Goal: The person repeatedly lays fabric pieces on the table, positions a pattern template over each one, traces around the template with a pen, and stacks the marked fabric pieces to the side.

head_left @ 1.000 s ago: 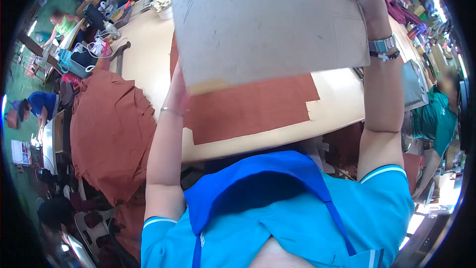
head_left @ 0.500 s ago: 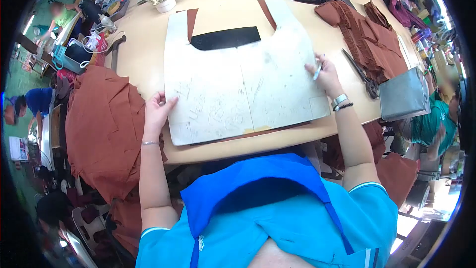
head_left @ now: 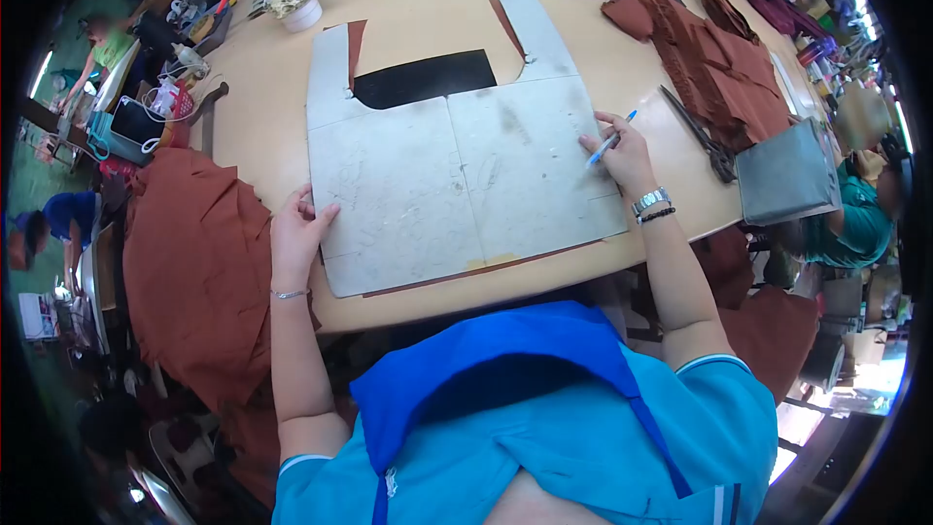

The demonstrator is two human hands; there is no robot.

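A large pale pattern template [head_left: 408, 175] with a deep neckline and two shoulder straps lies over rust-brown fabric [head_left: 358, 47] on the table. Thin strips of that fabric show along the straps and the bottom edge. My left hand [head_left: 296, 228] grips the template's left edge, thumb on top and fingers curled at the side. In my right hand [head_left: 627, 157] is a blue-and-white pen [head_left: 604, 147], with the fingertips at the template's right edge. Inside the neckline lies a black piece [head_left: 423, 80].
Scissors [head_left: 695, 131] and folded brown pieces [head_left: 724, 78] lie to the right, near a grey metal box [head_left: 789, 173]. A brown fabric heap [head_left: 194, 262] hangs over the left edge. A flower pot [head_left: 303, 15] stands at the back. Other people work around.
The template has shifted slightly on the fabric, and less brown shows below its bottom edge. The pen has turned in my right hand and now points down-left. The whole view has shifted a little.
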